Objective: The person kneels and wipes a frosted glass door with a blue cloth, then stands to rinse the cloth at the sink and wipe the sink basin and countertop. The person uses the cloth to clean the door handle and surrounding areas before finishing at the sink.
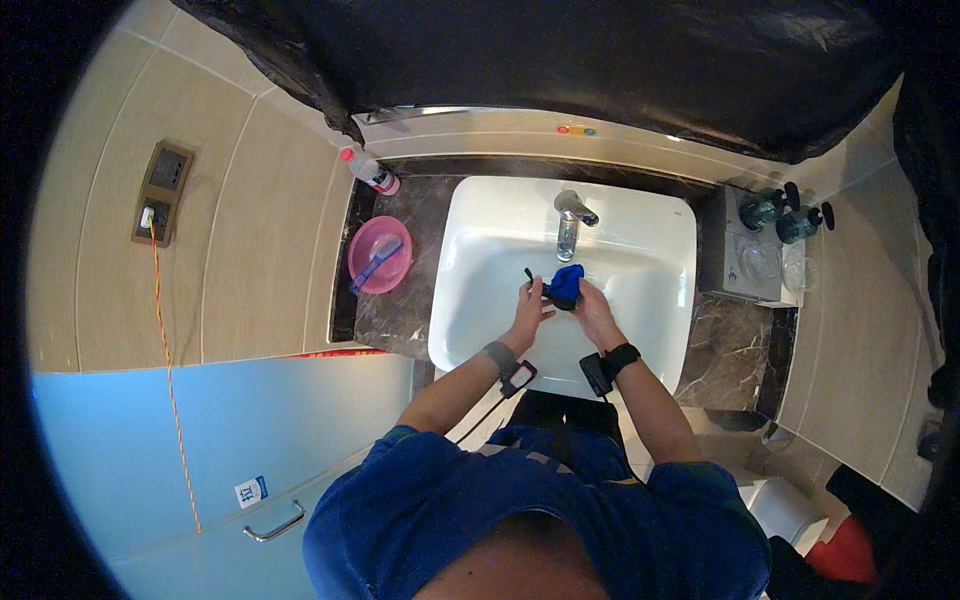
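Note:
Over the white sink, both my hands meet below the faucet. My left hand grips what look like black glasses, one thin dark arm of them sticking up past the fingers. A crumpled bright blue cloth is bunched against their right side. My right hand is closed on this cloth, its fingers partly hidden. Whether the cloth wraps round the dark part or only touches it, I cannot tell. A clear stream of water seems to fall from the faucet, just behind the cloth.
Left of the sink, a pink basin holds a purple-blue brush-like item, with a clear bottle behind it. At right, a grey box stands near dark pump bottles. A black sheet hangs behind.

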Available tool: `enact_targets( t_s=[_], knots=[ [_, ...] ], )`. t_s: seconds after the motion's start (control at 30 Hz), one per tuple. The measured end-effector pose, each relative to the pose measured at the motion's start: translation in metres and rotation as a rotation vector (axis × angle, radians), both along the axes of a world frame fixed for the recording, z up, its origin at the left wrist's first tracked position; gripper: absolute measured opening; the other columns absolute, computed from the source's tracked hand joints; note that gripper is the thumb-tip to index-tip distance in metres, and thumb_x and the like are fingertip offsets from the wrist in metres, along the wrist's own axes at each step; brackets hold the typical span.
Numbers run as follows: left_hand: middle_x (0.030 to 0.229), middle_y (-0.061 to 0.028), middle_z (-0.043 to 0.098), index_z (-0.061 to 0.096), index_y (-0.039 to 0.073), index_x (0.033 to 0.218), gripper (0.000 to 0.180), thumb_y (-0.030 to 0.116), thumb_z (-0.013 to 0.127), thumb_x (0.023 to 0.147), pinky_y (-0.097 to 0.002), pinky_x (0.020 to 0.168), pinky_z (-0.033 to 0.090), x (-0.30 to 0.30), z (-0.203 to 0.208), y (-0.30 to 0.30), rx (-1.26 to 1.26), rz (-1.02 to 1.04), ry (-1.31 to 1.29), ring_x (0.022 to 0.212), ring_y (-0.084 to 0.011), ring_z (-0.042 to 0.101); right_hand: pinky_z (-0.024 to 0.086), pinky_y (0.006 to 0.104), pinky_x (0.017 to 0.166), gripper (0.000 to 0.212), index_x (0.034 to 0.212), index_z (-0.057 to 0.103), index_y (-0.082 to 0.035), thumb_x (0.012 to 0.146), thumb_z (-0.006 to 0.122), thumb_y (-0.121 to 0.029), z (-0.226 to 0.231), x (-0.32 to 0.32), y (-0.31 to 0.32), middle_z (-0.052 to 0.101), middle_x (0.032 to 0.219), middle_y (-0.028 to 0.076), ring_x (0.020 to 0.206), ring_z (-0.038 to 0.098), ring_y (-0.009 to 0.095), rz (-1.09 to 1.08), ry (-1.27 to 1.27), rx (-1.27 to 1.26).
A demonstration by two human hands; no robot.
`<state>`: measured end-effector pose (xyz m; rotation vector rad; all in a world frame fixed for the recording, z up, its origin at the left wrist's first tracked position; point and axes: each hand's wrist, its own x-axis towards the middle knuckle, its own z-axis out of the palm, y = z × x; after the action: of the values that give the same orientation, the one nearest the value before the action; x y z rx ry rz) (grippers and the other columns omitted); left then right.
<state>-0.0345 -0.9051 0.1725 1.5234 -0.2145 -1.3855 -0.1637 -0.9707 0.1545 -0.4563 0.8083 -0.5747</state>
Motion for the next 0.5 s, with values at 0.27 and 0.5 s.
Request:
enact_targets(
  t_s=[0.27,0.5],
  knots=[
    [0.098,-0.0019,0.057,0.052,0.013,0.114,0.046,0.053,0.04,0.095,-0.0321,0.071,0.05,-0.015,-0.01,-0.015,0.017,-0.14,0.014,0.086,-0.0147,0.059,0.048,0.036,0.075,0.032,0.102,0.063,-0.007,0.089,0.059,-0.036,-0.007,0.017,-0.005,0.065,0.092,0.016,0.081,0.062,0.031,-0.004,1.051,-0.927],
    [0.088,-0.0068,0.059,0.053,0.005,0.106,0.051,0.054,0.05,0.09,-0.0299,0.059,0.05,-0.013,-0.006,-0.026,0.161,-0.191,-0.134,0.073,-0.0156,0.06,0.048,0.0354,0.077,0.037,0.102,0.062,-0.003,0.095,0.049,-0.036,-0.027,0.02,-0.02,0.066,0.088,0.012,0.079,0.062,0.026,0.033,0.813,-0.686]
  ],
)
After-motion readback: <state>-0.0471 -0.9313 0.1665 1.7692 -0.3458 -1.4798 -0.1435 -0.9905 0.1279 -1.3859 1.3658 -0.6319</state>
